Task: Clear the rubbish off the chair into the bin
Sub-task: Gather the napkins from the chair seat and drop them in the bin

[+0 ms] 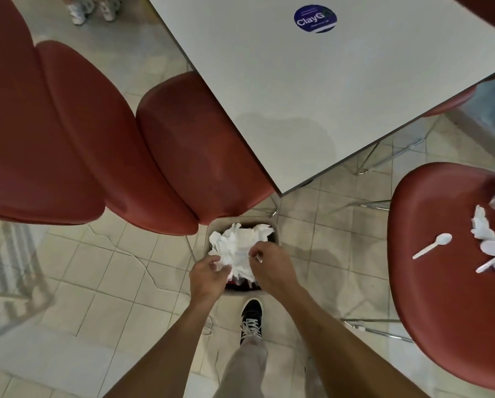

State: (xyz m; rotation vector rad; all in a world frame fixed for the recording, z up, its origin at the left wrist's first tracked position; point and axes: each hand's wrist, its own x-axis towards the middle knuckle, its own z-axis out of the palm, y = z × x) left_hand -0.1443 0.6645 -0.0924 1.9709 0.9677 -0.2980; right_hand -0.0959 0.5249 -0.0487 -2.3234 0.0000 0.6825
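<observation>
Over the bin (212,225), both hands curl round crumpled white napkins (237,248), left hand (209,275) and right hand (269,264) side by side. Far bench (312,96) sticker (315,19) reads "ClayG". Spoon (433,245) lies on right chair (441,297).

Bare arms, one sneaker — that's about all you get of the person

Both forearms are uncovered right down to the left hand (209,275) and right hand (269,264), no sleeves, watch or rings that I can make out. Just below the hands there's a black sneaker (251,314) with white laces and a pale sole edge, and under that a light grey-beige trouser leg (245,366) — loose fit, a bit creased.
</observation>
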